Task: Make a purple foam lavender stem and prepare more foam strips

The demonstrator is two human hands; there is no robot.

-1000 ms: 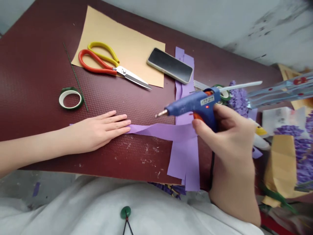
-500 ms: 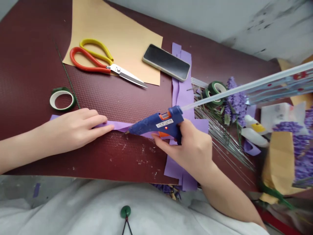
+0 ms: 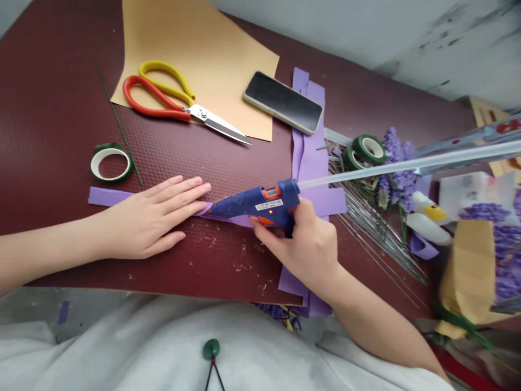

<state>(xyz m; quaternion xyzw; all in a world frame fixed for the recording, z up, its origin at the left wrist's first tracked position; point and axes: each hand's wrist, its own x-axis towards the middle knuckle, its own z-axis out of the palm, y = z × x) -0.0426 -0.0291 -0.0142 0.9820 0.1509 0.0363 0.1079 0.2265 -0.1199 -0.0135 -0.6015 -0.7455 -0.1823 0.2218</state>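
Observation:
My left hand (image 3: pixel 154 220) lies flat with fingers stretched out, pressing a purple paper strip (image 3: pixel 108 196) onto the table. Wrapped around the handle of a blue hot glue gun (image 3: pixel 244 205) is my right hand (image 3: pixel 311 250), with a finger by the orange trigger. The gun's nozzle points left and rests at the strip, just beside my left fingertips. A long clear glue stick (image 3: pixel 366 169) sticks out of its back, and a small red light glows on its side. Part of the strip is hidden under my left hand and behind the gun.
Scissors (image 3: pixel 175 106) and a phone (image 3: pixel 283 102) lie on tan paper (image 3: pixel 228 49). Green tape (image 3: pixel 112 163) and a thin green stem (image 3: pixel 120 125) are at left. More purple paper (image 3: pixel 311 146), wires (image 3: pixel 378 239), purple flowers (image 3: pixel 394 157) and a white bottle (image 3: pixel 427 222) crowd the right.
My left hand has spread its fingers and flattened further right along the strip, baring the strip's left end. The glue gun has shifted slightly left relative to the table.

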